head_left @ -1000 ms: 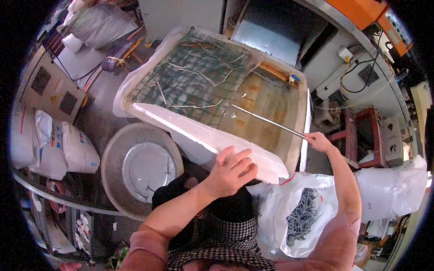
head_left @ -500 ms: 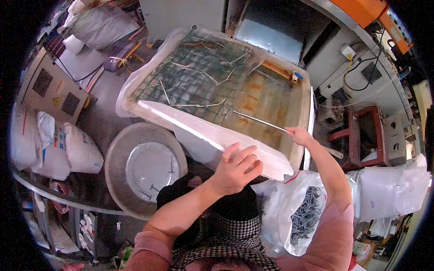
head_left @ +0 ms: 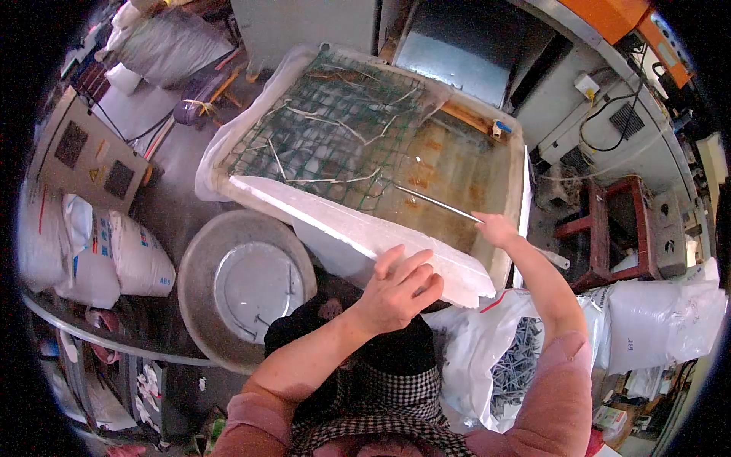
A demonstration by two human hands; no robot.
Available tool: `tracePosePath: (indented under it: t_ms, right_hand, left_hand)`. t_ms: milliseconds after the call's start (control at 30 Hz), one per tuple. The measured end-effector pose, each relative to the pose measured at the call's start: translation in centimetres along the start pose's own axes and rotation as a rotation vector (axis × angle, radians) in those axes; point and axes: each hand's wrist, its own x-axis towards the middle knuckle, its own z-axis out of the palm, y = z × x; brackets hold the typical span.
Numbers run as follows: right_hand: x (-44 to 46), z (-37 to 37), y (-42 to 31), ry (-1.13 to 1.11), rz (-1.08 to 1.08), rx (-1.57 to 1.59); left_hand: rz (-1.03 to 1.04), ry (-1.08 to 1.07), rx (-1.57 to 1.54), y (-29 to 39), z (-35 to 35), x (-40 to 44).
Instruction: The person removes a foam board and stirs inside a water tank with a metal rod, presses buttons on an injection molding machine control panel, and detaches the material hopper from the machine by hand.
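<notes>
A thin metal rod [head_left: 438,202] is gripped at its near end by my right hand [head_left: 499,230], its far tip pointing left over the water in a large pale tub [head_left: 516,164]. My left hand [head_left: 402,289] is at the near side, its fingers loosely bent and apart, holding nothing. Its fingertips overlap a white foam board [head_left: 335,219] along the tub's near rim; whether they press on it I cannot tell. A green net [head_left: 327,129] with pale strips [head_left: 335,120] across it covers the tub's left part, over pale shapes in the water.
A round basin [head_left: 199,286] with a few grey pieces inside stands at left. An open white sack [head_left: 464,358] of small grey parts [head_left: 518,362] sits by my right arm. Filled sacks [head_left: 141,255] lie far left, a red metal frame [head_left: 605,236] at right. A blue-handled valve [head_left: 500,128] is at the tub's back.
My right hand has shifted slightly left, and the rod with it. A small bright spot now shows on the water. My left hand stays almost where it was.
</notes>
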Motion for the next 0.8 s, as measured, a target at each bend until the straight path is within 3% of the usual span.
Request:
tracePosePath:
  t_ms: [167, 233, 300, 433, 567, 700, 800]
  right_hand:
    - [-0.8, -5.0, 0.4, -0.016, 0.027, -0.296]
    - [-2.7, -8.8, 1.2, 0.139, -0.059, -0.443]
    - [-5.6, -14.0, -0.8, 0.057, 0.087, -0.488]
    - [-9.6, -19.1, -1.4, 0.105, 0.164, -0.568]
    - [-10.5, -20.3, -2.2, 0.096, 0.142, -0.701]
    - [-8.3, -16.9, -2.6, 0.053, 0.125, -0.865]
    - [-7.9, -15.7, -2.7, 0.113, -0.022, -0.887]
  left_hand:
    - [0.011, -0.003, 0.024, -0.1, -0.2, 0.0]
    - [0.02, -0.004, 0.027, -0.1, -0.2, 0.1]
    - [0.024, 0.007, 0.025, 0.0, -0.3, 0.1]
    - [0.037, 0.041, 0.036, 0.1, -0.3, -0.1]
    - [0.032, 0.086, 0.026, 0.4, -0.4, 0.0]
    - [0.0, 0.157, 0.086, 0.8, -0.5, 0.2]
    - [-0.059, 0.225, 0.136, 1.3, -0.9, 0.6]
